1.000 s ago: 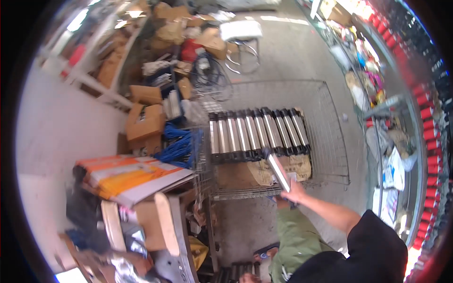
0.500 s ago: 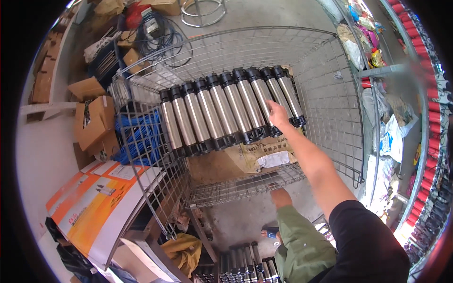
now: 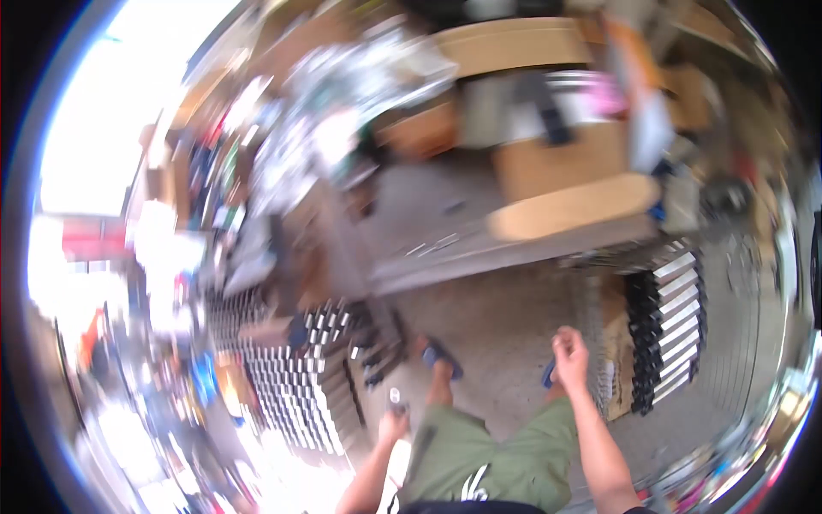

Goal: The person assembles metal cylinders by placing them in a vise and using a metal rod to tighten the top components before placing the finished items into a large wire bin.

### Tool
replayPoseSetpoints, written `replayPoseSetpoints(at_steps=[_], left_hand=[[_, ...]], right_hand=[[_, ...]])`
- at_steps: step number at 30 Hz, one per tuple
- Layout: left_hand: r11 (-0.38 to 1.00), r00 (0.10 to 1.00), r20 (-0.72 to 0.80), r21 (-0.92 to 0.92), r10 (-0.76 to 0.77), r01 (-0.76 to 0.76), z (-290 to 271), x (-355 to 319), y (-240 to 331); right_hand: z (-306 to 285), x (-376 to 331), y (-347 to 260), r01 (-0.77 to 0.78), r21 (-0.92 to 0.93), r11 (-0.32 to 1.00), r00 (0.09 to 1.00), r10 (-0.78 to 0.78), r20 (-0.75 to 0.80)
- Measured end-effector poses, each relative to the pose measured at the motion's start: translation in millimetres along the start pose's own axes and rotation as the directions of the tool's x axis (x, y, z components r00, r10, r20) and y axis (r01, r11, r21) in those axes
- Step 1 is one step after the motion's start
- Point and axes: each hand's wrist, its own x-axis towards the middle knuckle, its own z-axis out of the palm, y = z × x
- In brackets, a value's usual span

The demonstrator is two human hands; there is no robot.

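Note:
My right hand (image 3: pixel 570 355) hangs over the floor in front of my right leg, its fingers curled in and nothing visible in them. To its right, the wire cage (image 3: pixel 610 343) holds a row of silver cylinders (image 3: pixel 676 330) with black ends. My left hand (image 3: pixel 393 426) is low beside my left knee, fingers closed. A small dark shape with a pale ring shows at its fingertips, too blurred to name. Left of that hand, many similar silver cylinders (image 3: pixel 295 398) stand stacked in rows, apart from the hand.
A grey workbench (image 3: pixel 514 248) stands ahead, bearing a cardboard box (image 3: pixel 565 158), a long tan board (image 3: pixel 574 206) and clear plastic wrapping (image 3: pixel 368 77). Concrete floor (image 3: pixel 488 334) lies between bench and feet. Blurred clutter fills the left side near a bright opening.
My view has swung left, from the cage to the workbench, and the cage is now at the right. My right hand has left the cylinders; my left hand has come into view.

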Motion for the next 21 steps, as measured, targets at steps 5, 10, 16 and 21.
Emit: replayPoseSetpoints(at_steps=[5,10,16,21], left_hand=[[0.948,0.959,-0.067,-0.183,-0.274,0.258,18.1,138.9,-82.5],[0.812,0.892,-0.068,-0.448,-0.447,0.373,13.3,235.1,-131.5],[0.732,0.871,-0.011,-0.547,-0.491,0.406,25.2,274.0,-165.4],[-0.047,0.782,0.355,-0.921,-0.512,0.387,-27.9,91.6,-173.0]], right_hand=[[140.2,4.4,-150.3,0.107,-0.149,0.983,0.966,-0.067,0.250],[240.3,-12.9,-218.4,-0.145,-0.231,0.962,0.840,0.242,0.485],[326.4,-17.0,-219.5,-0.287,-0.169,0.943,0.861,0.331,0.385],[291.5,-28.9,-239.1,-0.369,-0.296,0.881,0.808,0.462,0.365]])
